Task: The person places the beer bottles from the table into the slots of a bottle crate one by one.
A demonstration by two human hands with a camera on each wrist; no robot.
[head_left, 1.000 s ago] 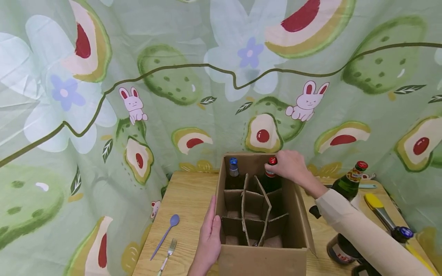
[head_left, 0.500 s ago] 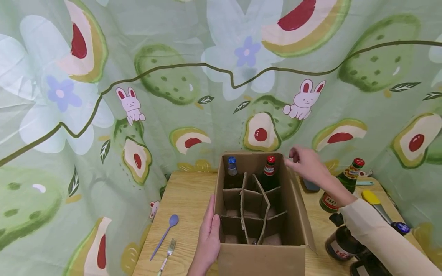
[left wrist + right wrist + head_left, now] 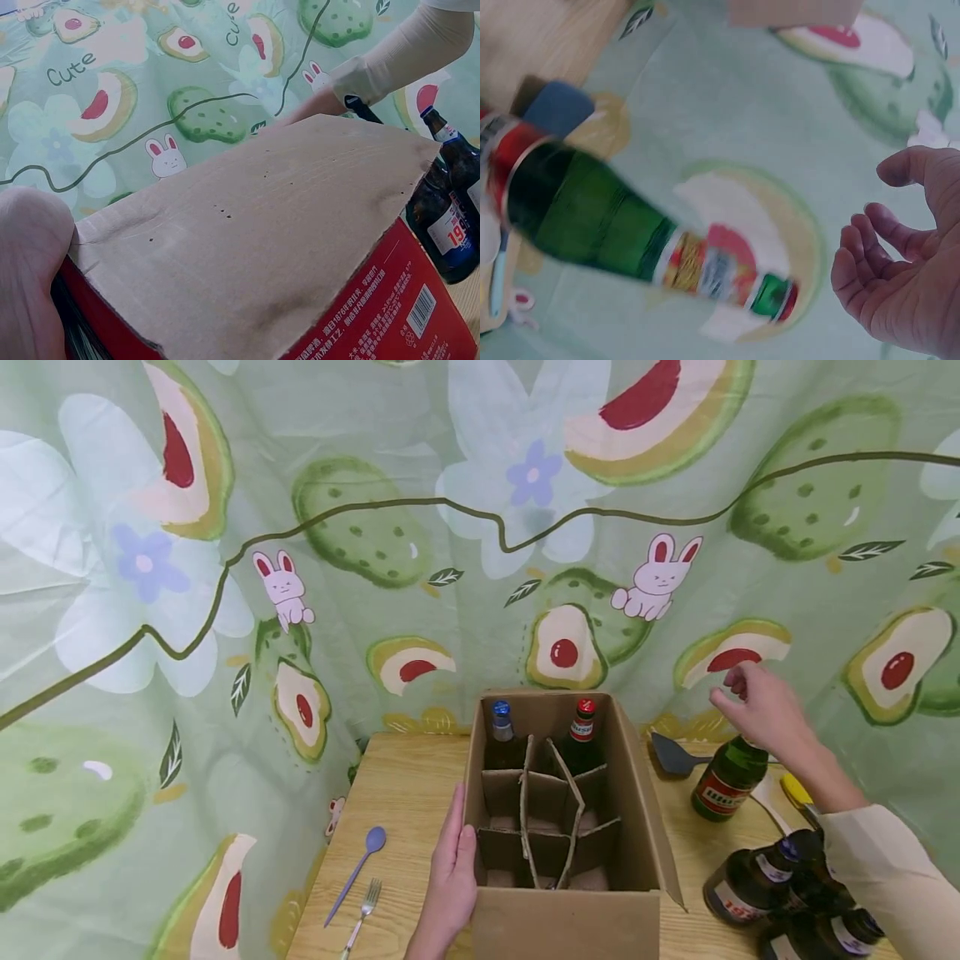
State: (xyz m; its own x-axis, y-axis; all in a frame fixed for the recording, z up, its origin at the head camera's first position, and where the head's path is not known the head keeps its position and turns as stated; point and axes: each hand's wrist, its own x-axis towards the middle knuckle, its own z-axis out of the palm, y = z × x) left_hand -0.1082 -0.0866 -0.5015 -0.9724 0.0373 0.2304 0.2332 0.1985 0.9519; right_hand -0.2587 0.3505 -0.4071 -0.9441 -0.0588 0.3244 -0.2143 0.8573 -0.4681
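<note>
A wooden bench (image 3: 405,793) carries a brown cardboard box with dividers (image 3: 637,827). The left hand (image 3: 452,872) rests flat against the box's left wall, fingers straight. A green glass bottle with a red label (image 3: 726,781) stands right of the box. The right hand (image 3: 757,706) hovers just above the bottle's neck, fingers loosely curled, holding nothing.

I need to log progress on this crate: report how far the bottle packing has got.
Done: two bottles, a blue-capped bottle and a red-capped bottle, stand in the back cells of the cardboard box.
In hand: the left hand rests on the box's left wall; the right hand hovers open over the green bottle, not gripping it.
Left: four empty cells; the green bottle and the brown bottles remain on the table.
</note>
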